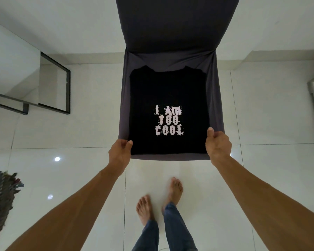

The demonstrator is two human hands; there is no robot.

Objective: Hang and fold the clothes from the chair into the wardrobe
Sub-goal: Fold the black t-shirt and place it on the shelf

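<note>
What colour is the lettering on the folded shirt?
Pale pinkish-white lettering on the black shirt; head view.

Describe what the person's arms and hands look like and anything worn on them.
Both forearms are bare up to the frame edge: no sleeves show. The left hand and right hand wear no gloves, and no rings, watch or bracelets can be seen. Lower down, blue jeans cover the legs, and the feet are bare.

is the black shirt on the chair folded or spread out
Folded: the black shirt lies as a compact rectangle on the chair seat, sleeves tucked away.
</note>
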